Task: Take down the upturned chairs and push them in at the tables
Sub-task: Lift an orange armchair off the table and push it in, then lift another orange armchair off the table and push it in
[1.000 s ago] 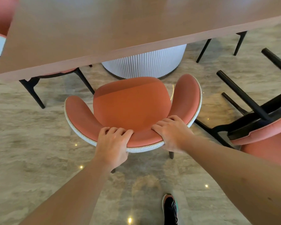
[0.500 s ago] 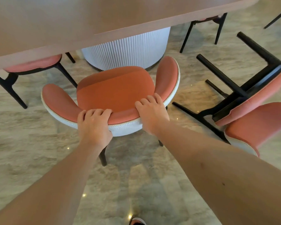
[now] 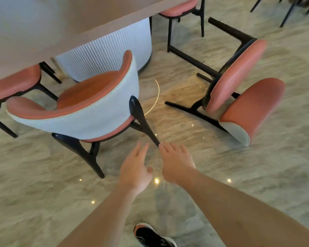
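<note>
A coral-cushioned chair (image 3: 89, 111) with a pale woven back stands upright on its black legs, its seat partly under the wooden table (image 3: 48, 24). Both of my hands hang free in front of it with fingers spread: my left hand (image 3: 135, 168) and my right hand (image 3: 176, 163), side by side just below the chair's right rear leg. Neither hand touches the chair. To the right, a second coral chair (image 3: 237, 90) lies tipped on its side on the floor, black legs pointing left toward the table.
The table rests on a white ribbed round pedestal (image 3: 112, 49). Another coral chair (image 3: 12, 82) is tucked in at the left and one (image 3: 182, 8) at the far side. My black shoe (image 3: 152, 236) shows at the bottom. The floor is polished marble.
Both hands have let go of the chair's backrest and pulled back toward me. The view has swung right and down, bringing the tipped chair further into view.
</note>
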`<state>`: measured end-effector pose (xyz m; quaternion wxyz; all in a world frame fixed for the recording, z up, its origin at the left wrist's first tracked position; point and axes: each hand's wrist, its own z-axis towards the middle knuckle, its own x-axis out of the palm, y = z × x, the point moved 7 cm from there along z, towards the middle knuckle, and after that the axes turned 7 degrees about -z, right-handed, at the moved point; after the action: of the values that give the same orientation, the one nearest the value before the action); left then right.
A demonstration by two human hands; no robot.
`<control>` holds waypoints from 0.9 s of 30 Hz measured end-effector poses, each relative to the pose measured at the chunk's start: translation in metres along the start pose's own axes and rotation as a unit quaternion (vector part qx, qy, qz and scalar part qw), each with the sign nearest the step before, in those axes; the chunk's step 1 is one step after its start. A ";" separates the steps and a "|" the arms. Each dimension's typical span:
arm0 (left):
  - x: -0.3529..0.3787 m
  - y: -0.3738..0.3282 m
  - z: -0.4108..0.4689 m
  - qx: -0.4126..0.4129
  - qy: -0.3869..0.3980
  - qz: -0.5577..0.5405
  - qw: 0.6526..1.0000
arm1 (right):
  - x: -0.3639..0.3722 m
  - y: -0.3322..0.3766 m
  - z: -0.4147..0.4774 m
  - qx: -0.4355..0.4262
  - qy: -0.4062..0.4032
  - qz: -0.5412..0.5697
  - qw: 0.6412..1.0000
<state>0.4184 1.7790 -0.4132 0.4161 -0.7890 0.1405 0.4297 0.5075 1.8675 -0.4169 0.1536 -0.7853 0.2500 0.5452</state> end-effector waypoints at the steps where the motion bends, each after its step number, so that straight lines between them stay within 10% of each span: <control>1: 0.016 -0.022 -0.008 0.009 0.008 -0.006 1.000 | 0.003 -0.024 -0.018 0.023 -0.008 0.025 0.999; 15: 0.266 -0.305 -0.117 0.153 0.161 0.043 0.974 | 0.112 -0.320 -0.273 0.183 0.051 0.101 0.976; 27: 0.377 -0.404 0.021 0.114 0.125 0.044 0.985 | 0.150 -0.490 -0.195 0.181 0.030 0.120 0.976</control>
<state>0.8630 2.0945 -0.5024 0.4629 -0.7771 0.2740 0.3269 0.9757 2.1394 -0.5022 0.2190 -0.7247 0.4420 0.4811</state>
